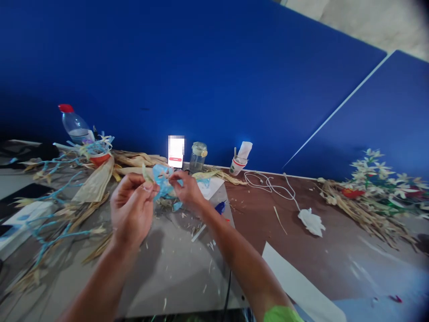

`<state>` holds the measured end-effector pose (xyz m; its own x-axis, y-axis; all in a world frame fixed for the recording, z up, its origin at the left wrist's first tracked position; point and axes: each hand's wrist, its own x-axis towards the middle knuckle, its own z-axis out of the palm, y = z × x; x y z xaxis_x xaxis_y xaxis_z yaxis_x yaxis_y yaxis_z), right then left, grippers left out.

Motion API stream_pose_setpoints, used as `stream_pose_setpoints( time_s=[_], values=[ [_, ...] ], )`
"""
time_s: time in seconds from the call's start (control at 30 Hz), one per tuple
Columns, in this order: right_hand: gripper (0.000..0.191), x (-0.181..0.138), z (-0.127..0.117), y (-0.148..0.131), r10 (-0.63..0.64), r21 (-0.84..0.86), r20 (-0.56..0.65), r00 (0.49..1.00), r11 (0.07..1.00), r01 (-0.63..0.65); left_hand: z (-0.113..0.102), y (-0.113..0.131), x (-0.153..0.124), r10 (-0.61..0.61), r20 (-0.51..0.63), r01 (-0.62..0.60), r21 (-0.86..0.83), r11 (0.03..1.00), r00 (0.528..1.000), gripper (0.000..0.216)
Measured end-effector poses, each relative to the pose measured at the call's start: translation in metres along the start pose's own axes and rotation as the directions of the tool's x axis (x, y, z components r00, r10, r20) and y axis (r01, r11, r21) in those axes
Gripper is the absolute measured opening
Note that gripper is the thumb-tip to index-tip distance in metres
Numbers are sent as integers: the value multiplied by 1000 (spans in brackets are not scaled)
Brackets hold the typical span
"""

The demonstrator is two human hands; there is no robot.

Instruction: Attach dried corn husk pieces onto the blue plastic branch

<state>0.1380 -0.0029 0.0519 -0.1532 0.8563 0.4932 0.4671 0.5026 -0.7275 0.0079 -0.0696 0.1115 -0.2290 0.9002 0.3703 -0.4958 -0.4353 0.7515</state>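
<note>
My left hand point(132, 208) is closed, thumb against fingers, on a pale strip of dried husk point(145, 172) that sticks up above the fingertips. Close beside it, my right hand point(187, 188) makes a pinch with the fingertips. A crumpled piece of light blue film point(161, 176) shows between the two hands; whether the right fingertips grip it or something small in front of it cannot be made out. Below the hands, husk scraps and a dark blue object point(220, 207) lie on the grey table point(181, 286).
Blue-stemmed husk flowers point(50, 237) spread at left, near a red-capped bottle point(75, 125). Along the blue partition point(201, 67) stand a lit phone point(176, 152), a jar point(198, 156) and a cup point(237, 165). A white cable point(278, 190), crumpled tissue point(311, 221) and white flowers point(378, 174) lie rightward.
</note>
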Motion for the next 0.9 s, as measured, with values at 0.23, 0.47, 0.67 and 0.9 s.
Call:
stream_pose_setpoints(
  time_s=[0.23, 0.47, 0.67, 0.9],
  values=[
    [19, 24, -32, -22, 204, 301, 43, 978, 931, -207, 7, 36, -7, 79, 97, -77, -18, 997, 992, 11],
    [18, 4, -56, -33, 375, -624, 466, 801, 781, -3, -20, -26, 10, -284, 100, 266, 163, 950, 954, 12],
    [24, -6, -62, -14, 409, -591, 429, 805, 802, -93, -43, -77, 13, -410, -2, 395, 279, 875, 912, 15],
    [38, -20, -53, 0, 378, -179, 317, 870, 925, -336, -33, -82, 7, -466, 218, 308, 507, 805, 857, 15]
  ],
)
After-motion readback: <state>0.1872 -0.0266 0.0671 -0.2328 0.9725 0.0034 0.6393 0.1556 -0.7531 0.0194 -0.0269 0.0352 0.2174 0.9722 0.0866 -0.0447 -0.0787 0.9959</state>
